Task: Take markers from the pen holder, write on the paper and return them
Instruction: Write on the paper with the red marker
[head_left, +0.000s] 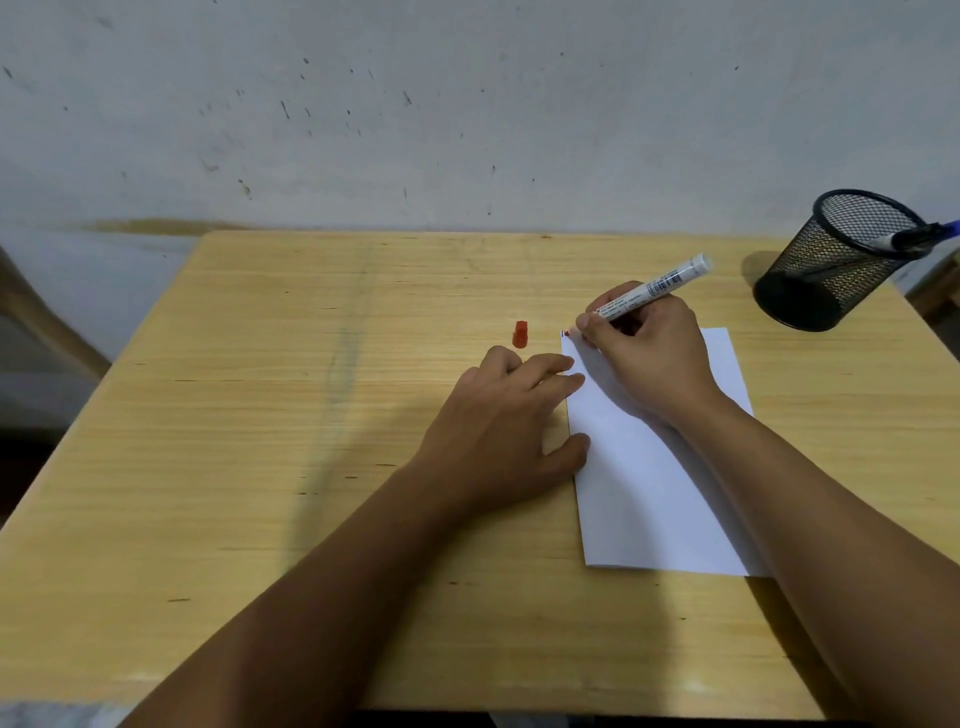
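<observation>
A white sheet of paper (644, 483) lies on the wooden table (270, 415), right of centre. My right hand (649, 353) grips a white marker (660, 288) with its red tip touching the paper's far left corner, where small red and blue marks show. My left hand (498, 431) lies flat with fingers spread, pressing the paper's left edge. The marker's red cap (520, 333) rests on the table just beyond my left fingers. A black mesh pen holder (831, 260) stands at the far right with a blue marker (919, 236) leaning out of it.
A marked grey wall runs close behind the table's far edge. Part of a wooden chair (31, 312) shows at the left, off the table. The pen holder sits close to the table's right edge.
</observation>
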